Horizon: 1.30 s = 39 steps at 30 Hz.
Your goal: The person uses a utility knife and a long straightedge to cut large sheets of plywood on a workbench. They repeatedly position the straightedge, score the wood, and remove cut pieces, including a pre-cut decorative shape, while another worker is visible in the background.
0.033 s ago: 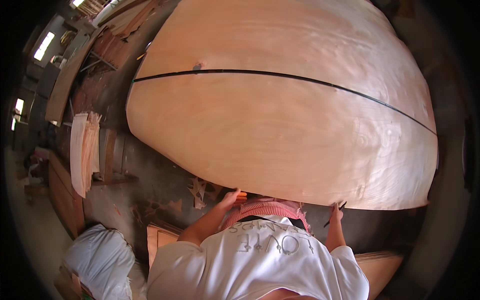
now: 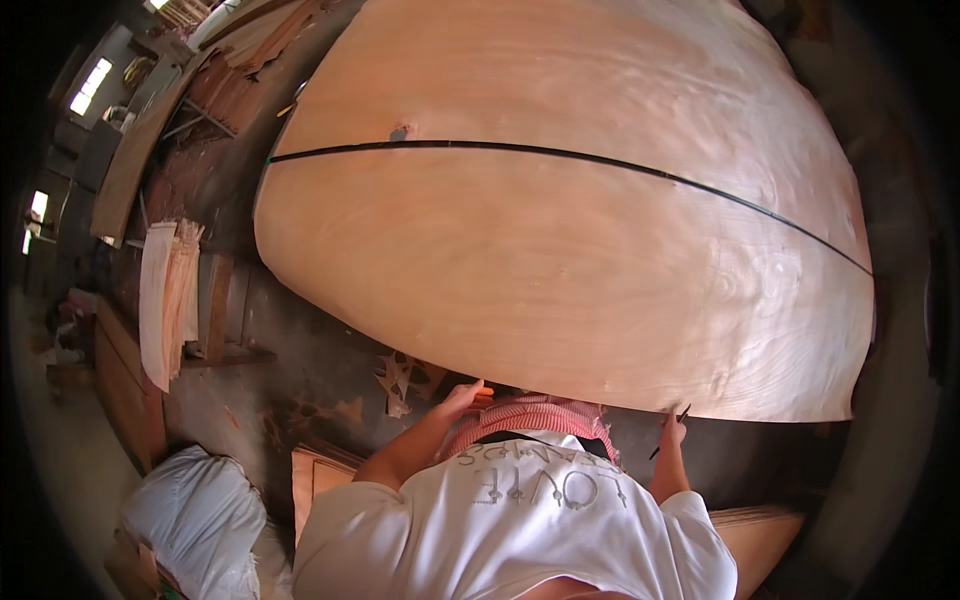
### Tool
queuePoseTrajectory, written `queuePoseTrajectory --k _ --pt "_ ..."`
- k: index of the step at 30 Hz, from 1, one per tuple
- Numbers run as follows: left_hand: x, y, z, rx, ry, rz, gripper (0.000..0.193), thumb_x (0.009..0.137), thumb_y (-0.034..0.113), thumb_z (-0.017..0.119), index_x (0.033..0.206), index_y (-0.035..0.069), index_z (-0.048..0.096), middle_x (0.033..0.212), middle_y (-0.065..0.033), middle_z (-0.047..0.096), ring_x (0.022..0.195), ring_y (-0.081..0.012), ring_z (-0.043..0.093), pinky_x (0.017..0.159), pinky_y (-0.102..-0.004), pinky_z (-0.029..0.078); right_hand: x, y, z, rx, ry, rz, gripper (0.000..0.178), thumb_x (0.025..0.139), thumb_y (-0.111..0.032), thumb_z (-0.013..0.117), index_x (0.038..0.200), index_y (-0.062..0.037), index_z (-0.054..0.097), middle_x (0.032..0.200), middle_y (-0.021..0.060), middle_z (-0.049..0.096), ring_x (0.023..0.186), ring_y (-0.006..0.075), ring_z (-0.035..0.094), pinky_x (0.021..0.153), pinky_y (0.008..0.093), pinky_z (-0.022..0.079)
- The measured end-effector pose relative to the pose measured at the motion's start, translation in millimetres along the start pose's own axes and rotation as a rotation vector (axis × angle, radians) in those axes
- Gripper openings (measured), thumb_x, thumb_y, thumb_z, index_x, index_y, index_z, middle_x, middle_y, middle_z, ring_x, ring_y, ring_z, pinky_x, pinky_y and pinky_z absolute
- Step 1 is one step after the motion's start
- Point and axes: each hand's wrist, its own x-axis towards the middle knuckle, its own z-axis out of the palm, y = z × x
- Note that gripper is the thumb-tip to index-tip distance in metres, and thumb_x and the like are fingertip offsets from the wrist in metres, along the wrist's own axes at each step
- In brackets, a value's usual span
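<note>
A large pale wood veneer sheet (image 2: 520,260) fills the view in front of me, with a long black line (image 2: 560,153) running across it from left to right. My left hand (image 2: 462,396) is at the sheet's near edge, thumb uppermost and fingers curled. Something orange (image 2: 485,393) shows at those fingers; its kind and whether it is held or worn are unclear. Farther right along the same edge, my right hand (image 2: 673,430) is closed round a thin dark stick-like tool (image 2: 684,412). That tool's ends stick out on both sides of the hand.
Upright veneer strips (image 2: 160,305) stand at the left, beside a wooden frame (image 2: 218,310). Torn veneer scraps (image 2: 396,385) lie on the floor below the sheet. A white sack (image 2: 200,520) sits at lower left, and stacked sheets (image 2: 760,540) lie by my right side.
</note>
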Motion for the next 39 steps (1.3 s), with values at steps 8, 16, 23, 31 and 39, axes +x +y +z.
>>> queuePoseTrajectory --k 8,16,23,31,39 --pt "3.3 42.0 -3.3 0.143 0.141 0.100 0.035 0.086 0.039 0.046 0.100 0.009 0.058 0.089 -0.0033 0.062 0.072 -0.0094 0.057 0.062 -0.0234 0.044 -71.6 -125.8 176.5 0.219 -0.833 -0.715 0.025 0.087 -0.016 0.046 0.112 -0.0119 0.052 0.063 -0.0016 0.054 0.039 0.0011 0.029 0.036 0.0171 0.021" --pt "-1.1 43.9 3.6 -0.064 0.099 0.298 0.031 0.086 0.035 0.048 0.095 0.008 0.060 0.085 -0.0012 0.062 0.071 -0.0085 0.057 0.059 -0.0221 0.042 -196.9 -268.4 257.0 0.259 -1.169 -0.514 0.039 0.089 -0.022 0.044 0.127 -0.0155 0.038 0.070 -0.0022 0.050 0.050 0.0039 0.039 0.042 0.0177 0.032" --pt "-41.9 41.1 0.0 -0.056 0.333 0.219 0.027 0.088 0.028 0.047 0.098 0.006 0.059 0.086 -0.0019 0.061 0.073 -0.0109 0.057 0.065 -0.0241 0.044 -167.9 -224.2 264.8 0.047 -0.984 -0.388 0.023 0.087 -0.025 0.049 0.101 -0.0070 0.051 0.068 0.0063 0.060 0.049 0.0132 0.056 0.040 0.0228 0.044" --pt "-14.3 66.3 -21.3 -0.039 0.389 0.666 0.029 0.088 0.028 0.047 0.097 0.002 0.058 0.087 -0.0044 0.060 0.074 -0.0110 0.057 0.067 -0.0233 0.044 -132.8 -387.0 260.9 0.360 -0.874 -0.653 0.033 0.089 -0.028 0.044 0.119 -0.0138 0.046 0.103 0.0073 0.059 0.067 0.0133 0.062 0.045 0.0176 0.036" --pt "-8.7 228.0 -61.5 0.842 1.072 1.136 0.042 0.080 0.025 0.055 0.115 0.004 0.044 0.117 -0.0159 0.045 0.106 -0.0298 0.045 0.087 -0.0389 0.037 -148.7 -321.0 216.2 -0.464 -0.612 -1.228 0.028 0.087 -0.014 0.044 0.114 -0.0149 0.053 0.056 0.0045 0.053 0.052 0.0119 0.052 0.051 0.0283 0.042"
